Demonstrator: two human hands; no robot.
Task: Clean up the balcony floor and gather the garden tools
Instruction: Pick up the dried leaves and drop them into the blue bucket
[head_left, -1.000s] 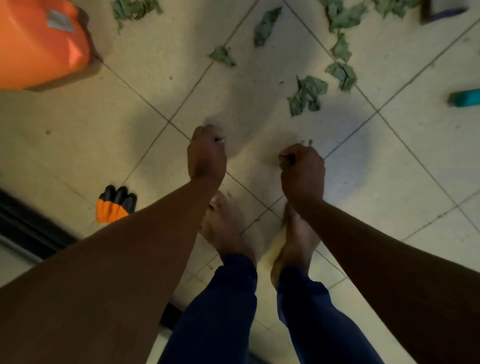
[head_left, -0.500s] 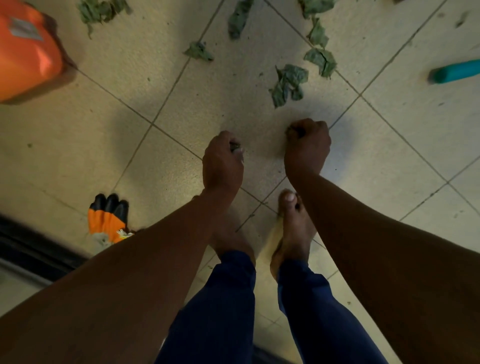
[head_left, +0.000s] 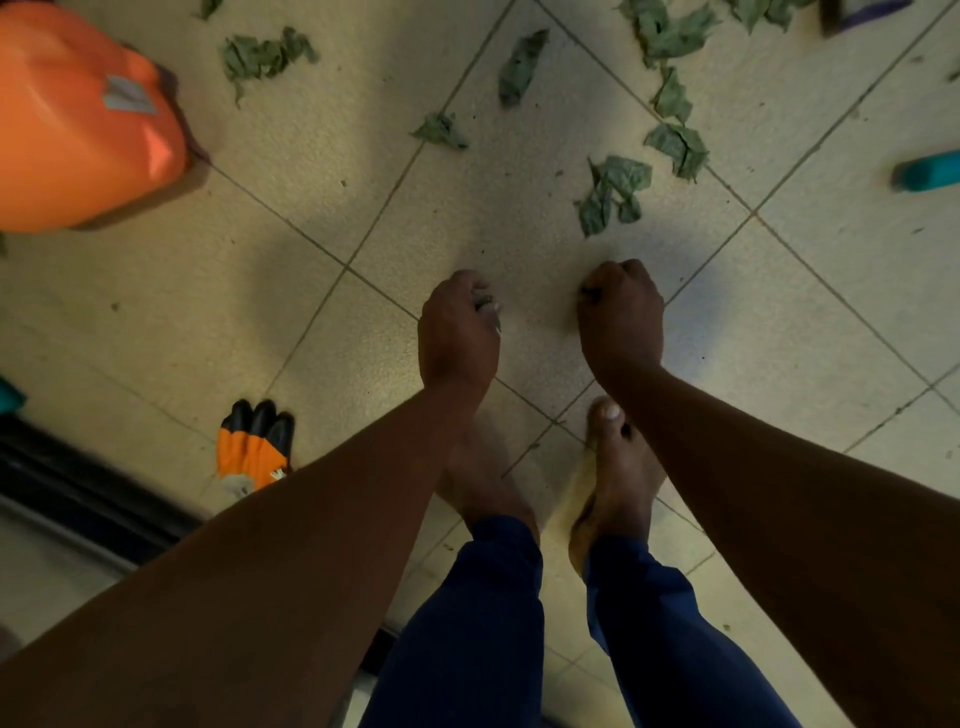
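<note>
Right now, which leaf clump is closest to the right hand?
The crumpled clump just ahead of the right hand; every other leaf lies farther up the floor.

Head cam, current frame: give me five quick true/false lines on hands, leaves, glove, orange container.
1. Both hands are curled into fists. True: left hand, right hand.
2. The orange container stands at the right edge. False: it is at upper left.
3. Green leaves lie on the floor ahead of the hands. True.
4. The left hand wears the orange and black glove. False: the glove lies on the floor.
5. The person wears shoes. False: the feet are bare.
</note>
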